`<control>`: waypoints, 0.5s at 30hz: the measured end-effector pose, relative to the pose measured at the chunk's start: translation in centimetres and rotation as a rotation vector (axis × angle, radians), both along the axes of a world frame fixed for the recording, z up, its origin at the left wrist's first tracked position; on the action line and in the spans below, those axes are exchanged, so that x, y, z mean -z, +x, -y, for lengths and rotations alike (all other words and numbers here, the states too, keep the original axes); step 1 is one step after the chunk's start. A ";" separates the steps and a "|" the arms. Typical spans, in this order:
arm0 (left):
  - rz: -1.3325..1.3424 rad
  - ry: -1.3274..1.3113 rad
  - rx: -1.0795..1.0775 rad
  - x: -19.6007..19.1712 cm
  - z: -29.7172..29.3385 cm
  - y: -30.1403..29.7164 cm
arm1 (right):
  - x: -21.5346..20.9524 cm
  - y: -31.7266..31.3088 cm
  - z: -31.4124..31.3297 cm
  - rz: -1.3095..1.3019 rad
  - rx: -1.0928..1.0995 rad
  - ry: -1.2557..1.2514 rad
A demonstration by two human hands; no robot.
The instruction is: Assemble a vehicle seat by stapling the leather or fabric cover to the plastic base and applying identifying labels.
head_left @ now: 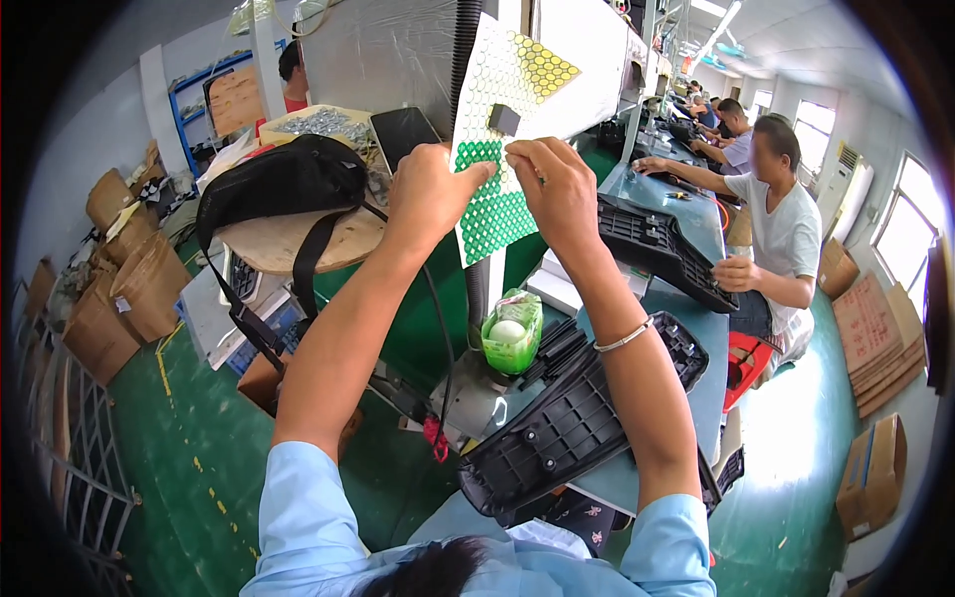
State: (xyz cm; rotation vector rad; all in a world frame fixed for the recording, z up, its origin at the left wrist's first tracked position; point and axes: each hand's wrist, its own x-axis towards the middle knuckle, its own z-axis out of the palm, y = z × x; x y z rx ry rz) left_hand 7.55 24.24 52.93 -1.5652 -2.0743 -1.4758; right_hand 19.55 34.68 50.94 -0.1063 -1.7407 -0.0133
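Observation:
My left hand (428, 199) grips a sheet of round stickers (485, 82), its thumb lying across the front. White circles cover the upper part, the lower part (500, 217) shows a green diamond-like pattern, and a yellow patterned corner (547, 72) folds over at the top. A small black block (504, 119) shows against the sheet, just above my fingers. My right hand (562, 199) has its fingers closed in a pinch at the sheet's right side; whatever sits between the fingertips is too small to make out. Below lies a black ribbed plastic panel (547, 438).
A green plastic-wrapped pack with a white ball (509, 331) stands below the sheet. Another black panel (662, 244) lies on the blue bench (706, 298), where a co-worker (781, 199) sits. At left, a black bag (288, 184) and a phone (403, 134) rest on a wooden board (284, 244).

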 end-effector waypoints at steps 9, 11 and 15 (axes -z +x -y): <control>0.146 0.254 0.141 0.3 0.7 0.2 | -1.0 0.2 2.1 -0.023 -0.026 0.119; 0.115 0.235 0.120 -0.1 1.7 0.5 | -1.1 0.2 2.1 -0.024 -0.027 0.136; 0.119 0.247 0.187 -0.1 2.6 0.2 | -1.3 0.1 2.2 -0.028 -0.066 0.222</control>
